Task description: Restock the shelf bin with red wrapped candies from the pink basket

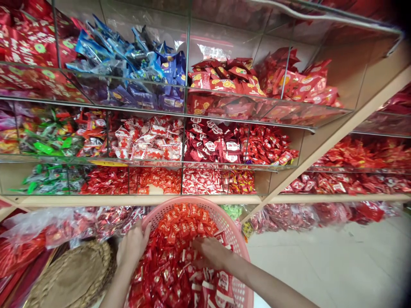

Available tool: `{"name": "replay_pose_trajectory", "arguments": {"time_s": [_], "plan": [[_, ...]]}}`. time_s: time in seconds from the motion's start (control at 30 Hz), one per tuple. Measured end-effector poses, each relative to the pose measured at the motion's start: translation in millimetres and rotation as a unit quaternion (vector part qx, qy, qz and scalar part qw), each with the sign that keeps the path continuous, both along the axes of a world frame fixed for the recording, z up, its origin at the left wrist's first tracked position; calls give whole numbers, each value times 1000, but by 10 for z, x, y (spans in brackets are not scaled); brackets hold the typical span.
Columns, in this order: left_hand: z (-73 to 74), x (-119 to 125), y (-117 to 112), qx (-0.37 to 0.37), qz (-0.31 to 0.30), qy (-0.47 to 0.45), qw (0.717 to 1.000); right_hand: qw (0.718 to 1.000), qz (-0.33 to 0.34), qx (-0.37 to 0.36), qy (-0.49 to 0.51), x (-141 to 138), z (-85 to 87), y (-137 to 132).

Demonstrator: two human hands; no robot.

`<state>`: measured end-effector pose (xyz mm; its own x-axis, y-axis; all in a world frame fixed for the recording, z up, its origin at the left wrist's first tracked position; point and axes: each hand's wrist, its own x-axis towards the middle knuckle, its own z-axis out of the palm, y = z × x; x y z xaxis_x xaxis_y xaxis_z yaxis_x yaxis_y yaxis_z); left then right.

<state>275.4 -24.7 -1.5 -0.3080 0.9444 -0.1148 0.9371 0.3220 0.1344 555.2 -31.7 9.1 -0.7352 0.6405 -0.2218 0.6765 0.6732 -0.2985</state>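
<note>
A pink plastic basket (pixel 233 233) full of small red wrapped candies (pixel 175 252) sits low in the middle, in front of the shelves. My left hand (pixel 132 247) grips the basket's left rim, thumb over the edge. My right hand (pixel 210 253) lies in the candy pile, fingers curled down among the red packets; what they hold is hidden.
Glass-fronted shelf bins (pixel 186 102) rise ahead with blue, red, white and green wrapped sweets. Clear bags of red candy (pixel 58 231) lie at the left above a woven straw lid (pixel 75 278). Pale tiled floor (pixel 321 265) shows at the right.
</note>
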Motion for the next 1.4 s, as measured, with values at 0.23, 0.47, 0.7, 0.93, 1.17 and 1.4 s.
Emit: {"name": "replay_pose_trajectory", "arguments": {"time_s": [0.23, 0.47, 0.7, 0.93, 1.17, 1.4], "plan": [[35, 6, 7, -17, 3, -8, 1000, 992, -84, 25, 93, 73, 181, 327], [45, 11, 4, -13, -3, -16, 1000, 929, -333, 102, 123, 188, 335, 1160], [98, 35, -11, -6, -3, -15, 1000, 858, -500, 102, 65, 175, 201, 1626], [92, 30, -7, -11, 9, -7, 1000, 850, -513, 94, 65, 185, 73, 1693], [51, 16, 0, -5, 6, -7, 1000, 853, -509, 98, 61, 184, 111, 1668], [55, -2, -18, -2, 8, -27, 1000, 866, -443, 107, 207, 237, 222, 1460]]}}
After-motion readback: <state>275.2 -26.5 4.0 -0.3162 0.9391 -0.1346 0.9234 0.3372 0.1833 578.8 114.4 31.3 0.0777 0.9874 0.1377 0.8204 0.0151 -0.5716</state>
